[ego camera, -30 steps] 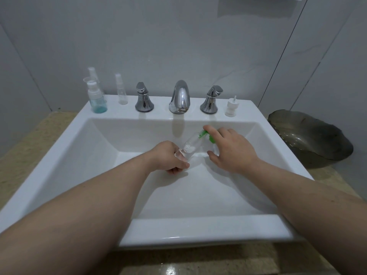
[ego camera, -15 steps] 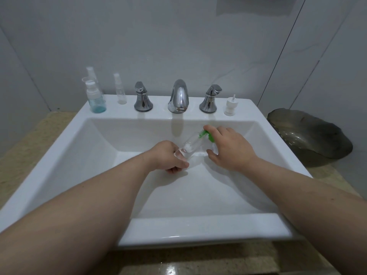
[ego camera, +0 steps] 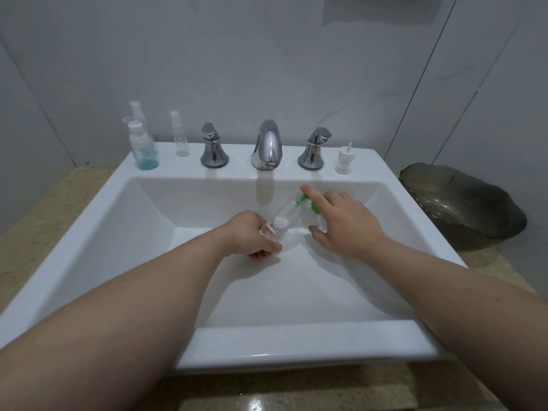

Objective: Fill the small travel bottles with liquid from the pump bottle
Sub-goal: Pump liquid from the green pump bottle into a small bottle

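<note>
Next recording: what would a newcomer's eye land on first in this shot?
Over the white sink, the left hand tilts a small clear bottle up to the green head of the pump bottle, which the right hand grips with a forefinger on top. Behind them the chrome tap shines at the back rim, with a blue-tinted spray bottle at its left corner.

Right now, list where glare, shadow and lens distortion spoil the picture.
Head view: the wide lens bows the sink rim and wall seams; glare streaks the chrome spout; the clear bottle in the left hand and the pump bottle in the right hand nearly vanish against white; shadows lie in the basin under both.
</note>
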